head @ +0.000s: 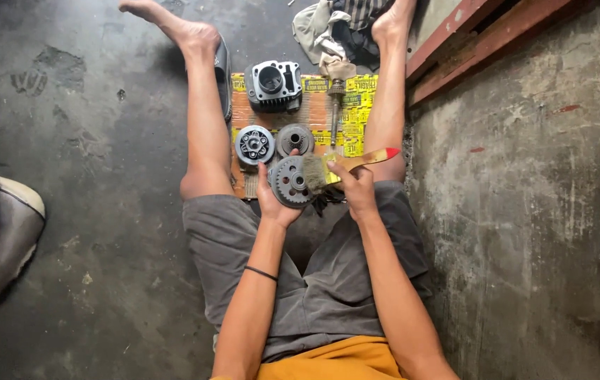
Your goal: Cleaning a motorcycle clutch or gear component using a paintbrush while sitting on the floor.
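I sit on a concrete floor with my legs spread. My left hand (272, 200) holds a round grey metal gear (288, 181) with holes in its face, above my lap. My right hand (356, 186) grips a paintbrush (345, 165) with a pale wooden handle and a red tip. Its worn bristles rest against the right side of the gear.
Between my legs lies a yellow and orange printed sheet (360, 105). On it stand a dark finned engine cylinder (272, 86), two round metal parts (255, 145) (295, 139) and a shaft (335, 105). Rags (328, 32) lie beyond. A rusty red frame (483, 42) runs at right. A shoe (1, 239) at left.
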